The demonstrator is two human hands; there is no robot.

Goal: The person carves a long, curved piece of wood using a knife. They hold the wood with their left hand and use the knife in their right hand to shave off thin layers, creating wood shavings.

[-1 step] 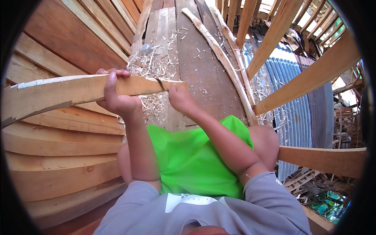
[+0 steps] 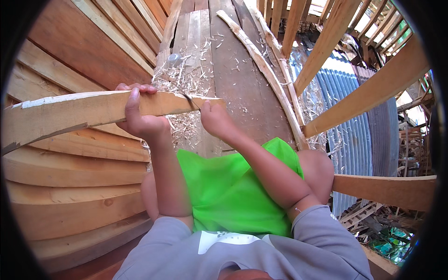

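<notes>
A long pale wooden plank (image 2: 74, 111) stretches from the left rim to the middle, its upper edge whittled pale and uneven. My left hand (image 2: 139, 107) is closed around it, thumb over the near face and fingers on the far side. At the plank's narrow right end, my right hand (image 2: 214, 119) is a closed fist around a thin dark-bladed knife (image 2: 188, 99). The blade crosses the plank's upper edge just left of this fist; its handle is hidden inside my fingers. Curled wood shavings (image 2: 184, 126) lie on the floor beneath.
Stacked boards (image 2: 79, 172) line the left side. The plank floor (image 2: 245, 112) carries scattered shavings and a small clear cup (image 2: 174, 59). Long peeled poles (image 2: 266, 70) lie along the right. Beyond them are wooden posts (image 2: 368, 95) and corrugated metal sheets (image 2: 347, 121).
</notes>
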